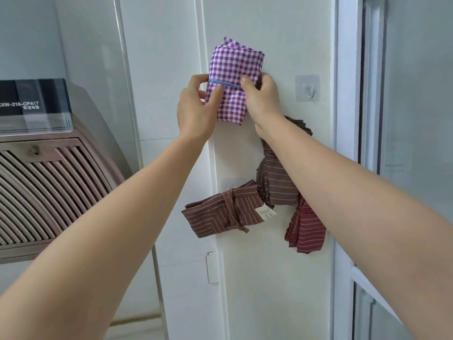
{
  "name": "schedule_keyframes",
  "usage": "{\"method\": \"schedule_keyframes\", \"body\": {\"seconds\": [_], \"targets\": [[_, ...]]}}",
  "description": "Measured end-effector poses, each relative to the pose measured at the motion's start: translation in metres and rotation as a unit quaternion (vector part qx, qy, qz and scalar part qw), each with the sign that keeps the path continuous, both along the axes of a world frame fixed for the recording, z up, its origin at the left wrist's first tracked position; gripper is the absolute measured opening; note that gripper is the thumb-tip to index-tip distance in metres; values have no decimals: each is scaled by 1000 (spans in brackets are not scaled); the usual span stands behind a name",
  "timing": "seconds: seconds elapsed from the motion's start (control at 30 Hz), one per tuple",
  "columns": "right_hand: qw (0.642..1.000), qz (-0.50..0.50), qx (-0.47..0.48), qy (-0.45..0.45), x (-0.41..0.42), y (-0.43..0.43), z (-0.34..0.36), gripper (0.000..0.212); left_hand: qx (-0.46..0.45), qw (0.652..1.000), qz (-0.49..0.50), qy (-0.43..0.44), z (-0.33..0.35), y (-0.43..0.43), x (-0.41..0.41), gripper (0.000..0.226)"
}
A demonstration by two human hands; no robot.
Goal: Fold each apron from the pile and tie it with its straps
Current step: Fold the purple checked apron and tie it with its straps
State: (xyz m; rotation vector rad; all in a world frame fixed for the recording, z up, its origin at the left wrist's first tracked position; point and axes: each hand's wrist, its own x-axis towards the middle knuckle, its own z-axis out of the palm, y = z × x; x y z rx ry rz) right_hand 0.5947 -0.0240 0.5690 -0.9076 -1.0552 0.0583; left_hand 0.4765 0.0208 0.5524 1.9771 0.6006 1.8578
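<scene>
A white wall panel fills the middle of the view, with a pinkish range hood and its slatted grille at the left edge. Both bare arms reach up to the panel. Held against it, high up, is the folded purple checked apron, a compact upright bundle with a blue twisted strap running across its middle. The left hand grips the bundle's left edge, thumb on the front just below the strap. The right hand grips the right edge, its thumb pressed on the strap and its fingers curled behind. Lower on the panel hang three tied bundles: a brown striped apron lying slantwise, a second brown apron partly behind the right forearm, and a red striped apron below it. A clear stick-on hook sits just right of the right hand.
</scene>
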Motion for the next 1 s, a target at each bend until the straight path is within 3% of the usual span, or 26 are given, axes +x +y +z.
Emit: {"method": "schedule_keyframes", "body": {"seconds": [0.4,0.57,0.8,1.0], "targets": [[994,-15,-108,-21,-1,-11,-15,21,-21,1000,9,7,-15,1,-5,37],[993,-19,-110,-21,-6,-15,-30,23,-36,999,5,36,-24,-4,-9,39],[987,-96,-126,-37,-21,-20,-38,30,-65,996,8,62,-31,-13,-13,40],[982,-85,-161,-45,-27,-29,-54,28,-91,990,23,101,-39,-19,-14,38]]}}
